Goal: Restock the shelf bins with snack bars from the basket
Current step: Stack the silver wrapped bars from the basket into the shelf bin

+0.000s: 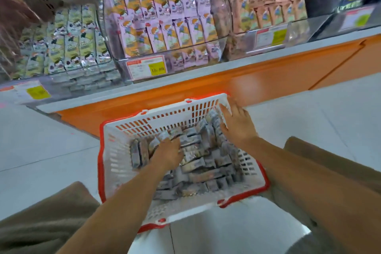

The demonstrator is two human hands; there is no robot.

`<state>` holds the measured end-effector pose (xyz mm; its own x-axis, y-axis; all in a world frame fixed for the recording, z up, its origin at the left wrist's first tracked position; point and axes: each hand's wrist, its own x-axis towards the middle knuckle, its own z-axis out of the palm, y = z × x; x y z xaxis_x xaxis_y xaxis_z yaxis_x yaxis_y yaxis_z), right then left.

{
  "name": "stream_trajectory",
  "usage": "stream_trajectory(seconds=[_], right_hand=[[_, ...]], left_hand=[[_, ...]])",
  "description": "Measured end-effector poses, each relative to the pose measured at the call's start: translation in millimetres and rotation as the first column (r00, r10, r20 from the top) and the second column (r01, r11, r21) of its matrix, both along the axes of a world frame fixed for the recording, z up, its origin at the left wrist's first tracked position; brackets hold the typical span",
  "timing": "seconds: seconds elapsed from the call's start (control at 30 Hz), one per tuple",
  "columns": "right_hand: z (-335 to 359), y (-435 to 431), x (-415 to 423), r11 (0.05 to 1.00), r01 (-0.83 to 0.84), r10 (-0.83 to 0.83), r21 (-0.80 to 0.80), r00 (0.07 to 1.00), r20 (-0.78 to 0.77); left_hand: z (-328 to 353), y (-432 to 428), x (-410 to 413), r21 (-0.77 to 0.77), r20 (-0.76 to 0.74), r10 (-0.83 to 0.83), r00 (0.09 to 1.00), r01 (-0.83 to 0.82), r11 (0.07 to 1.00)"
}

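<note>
Work seems far from finished, because the basket (160,118) on the floor below the shelf bins (162,27) holds many snack bars (202,167), my right hand (237,123) rests spread on them, and whether my left hand (168,151) grips any I cannot tell.

Before you, the white slotted plastic basket with a red rim (144,121) looks matt, while the grey foil-wrapped snack bars (198,163) in it glint. The clear plastic shelf bins (226,18) shine. The orange shelf-base panel (206,86) is smooth and glossy, the pale floor tiles (51,140) are smooth, and your brown trousers (51,212) are matt cloth.
</note>
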<state>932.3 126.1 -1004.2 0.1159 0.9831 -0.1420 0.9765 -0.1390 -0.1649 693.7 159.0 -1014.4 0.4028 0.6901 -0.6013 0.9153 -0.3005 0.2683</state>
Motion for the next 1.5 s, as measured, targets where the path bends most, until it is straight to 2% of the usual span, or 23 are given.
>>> stream_trajectory(seconds=[0.1,0.3,0.4,0.53,0.7,1.03,1.27,1.4,1.5], right_hand=[[-15.9,1.6,2.5,0.999,0.007,-0.007,-0.039,1.000,-0.003],[-32.9,-7.4,9.8,0.995,-0.054,0.050,0.083,0.997,0.051],[-33.6,-7.0,7.4,0.994,-0.035,0.031,0.108,0.999,0.038],[-34.1,-6.5,5.9,0.991,-0.020,0.015,0.133,0.999,0.034],[-34.4,-6.7,4.5,0.992,-0.013,0.007,0.129,0.999,0.051],[-31.3,-5.7,2.8,0.995,-0.015,0.007,0.097,0.997,0.082],[-30.8,-4.6,1.6,0.996,-0.021,0.013,0.083,0.994,0.104],[-28.7,-4.9,1.2,0.996,-0.023,0.013,0.088,0.994,0.110],[-29.2,-5.3,0.9,0.996,-0.028,0.018,0.083,0.992,0.123]], left_hand=[[-23.7,4.3,8.5,0.015,-0.056,0.009,0.998,-0.008,1.000],[-51.5,18.2,28.6,0.104,-0.079,-0.031,0.996,0.040,0.994],[-65.7,25.7,34.1,0.049,-0.133,-0.042,0.990,0.049,0.998],[-81.0,28.7,42.0,-0.059,-0.145,0.015,0.989,-0.023,0.998],[-90.2,22.3,41.9,-0.086,-0.237,-0.065,0.969,0.045,0.995],[-99.5,12.3,27.9,-0.131,-0.353,-0.058,0.934,0.012,0.991],[-101.1,13.7,28.4,-0.059,-0.326,-0.010,0.945,-0.010,0.998],[-99.8,9.9,21.3,-0.075,-0.350,0.005,0.937,-0.033,0.997],[-104.1,0.8,12.0,-0.043,-0.315,0.114,0.942,-0.134,0.990]])
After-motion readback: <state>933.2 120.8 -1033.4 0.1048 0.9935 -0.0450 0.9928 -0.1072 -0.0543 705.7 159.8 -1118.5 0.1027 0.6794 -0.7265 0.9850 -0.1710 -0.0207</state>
